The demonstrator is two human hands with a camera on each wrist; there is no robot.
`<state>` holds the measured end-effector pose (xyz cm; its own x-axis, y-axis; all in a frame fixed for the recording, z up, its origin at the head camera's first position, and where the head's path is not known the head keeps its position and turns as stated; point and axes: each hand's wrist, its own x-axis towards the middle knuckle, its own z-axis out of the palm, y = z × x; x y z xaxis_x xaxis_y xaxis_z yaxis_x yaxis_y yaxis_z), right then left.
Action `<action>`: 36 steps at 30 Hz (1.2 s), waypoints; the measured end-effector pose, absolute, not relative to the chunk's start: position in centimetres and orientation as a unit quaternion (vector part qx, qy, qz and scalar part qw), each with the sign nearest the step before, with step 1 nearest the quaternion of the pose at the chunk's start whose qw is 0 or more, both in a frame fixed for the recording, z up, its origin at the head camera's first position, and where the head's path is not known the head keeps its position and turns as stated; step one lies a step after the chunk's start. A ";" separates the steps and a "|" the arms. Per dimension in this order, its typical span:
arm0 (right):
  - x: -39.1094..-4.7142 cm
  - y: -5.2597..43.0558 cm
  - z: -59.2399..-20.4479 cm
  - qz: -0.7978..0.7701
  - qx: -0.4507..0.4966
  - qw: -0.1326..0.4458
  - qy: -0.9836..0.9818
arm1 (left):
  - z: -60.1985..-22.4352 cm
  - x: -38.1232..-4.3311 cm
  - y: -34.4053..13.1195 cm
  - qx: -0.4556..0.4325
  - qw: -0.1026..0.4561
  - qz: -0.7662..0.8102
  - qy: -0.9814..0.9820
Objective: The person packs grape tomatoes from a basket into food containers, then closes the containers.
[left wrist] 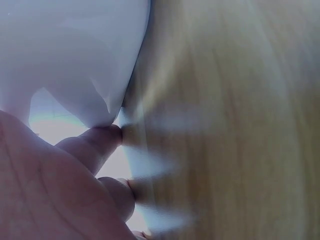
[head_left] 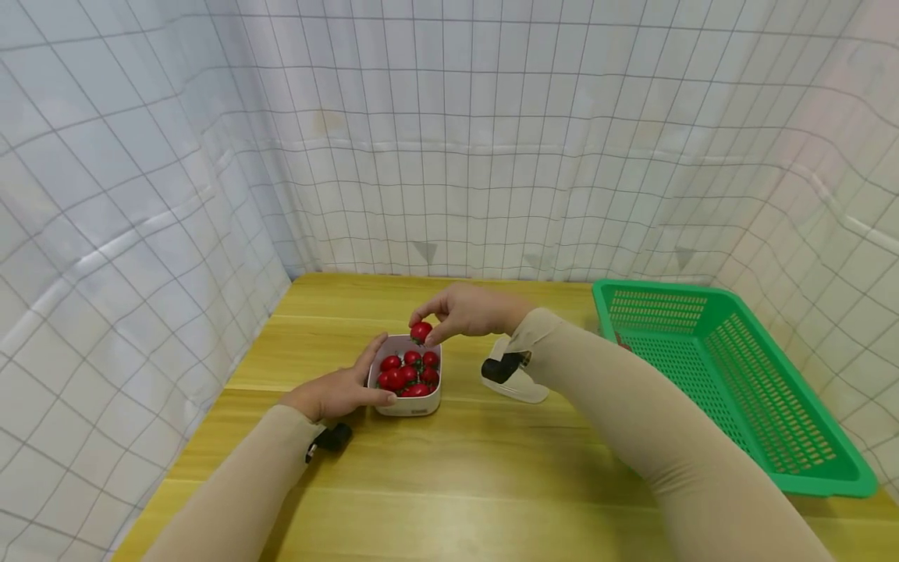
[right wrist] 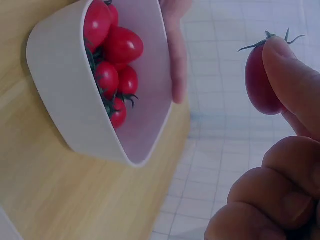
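My right hand (head_left: 472, 309) pinches a cherry tomato (right wrist: 261, 80) between thumb and fingertips, its green stalk end toward the thumb tip. In the head view this tomato hangs just over the back rim of a white plastic container (head_left: 416, 407). Several more red cherry tomatoes (right wrist: 123, 46) with green stalks lie in the container, which stands on the table. My left hand (head_left: 344, 390) holds the container at its left side, thumb along the front rim and forefinger toward the back corner. The left wrist view shows fingertips (left wrist: 111, 133) at the container's lower wall, close to the tabletop.
A clear plastic lid (head_left: 523, 388) lies on the wooden table (head_left: 421, 484) right of the container, partly hidden by my right wrist. Farther right stands a large green basket (head_left: 818, 414), with something reddish at its left inner edge. Grid-patterned white curtains (head_left: 449, 156) surround the table.
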<state>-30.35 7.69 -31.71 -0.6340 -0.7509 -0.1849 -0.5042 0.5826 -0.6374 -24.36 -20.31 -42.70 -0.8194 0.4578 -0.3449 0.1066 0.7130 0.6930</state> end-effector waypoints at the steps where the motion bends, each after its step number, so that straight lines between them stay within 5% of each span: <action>1: -30.3 7.4 -31.9 -0.277 -0.369 0.226 0.858 | -42.7 -24.4 -20.3 0.159 0.255 0.342 0.890; 24: -29.5 5.9 -32.2 -0.266 -0.395 0.233 0.848 | -42.5 -24.5 -20.1 0.162 0.253 0.335 0.893; 36: -30.0 10.0 -30.7 -0.333 -0.363 0.213 0.844 | -42.8 -24.5 -20.3 0.158 0.251 0.340 0.892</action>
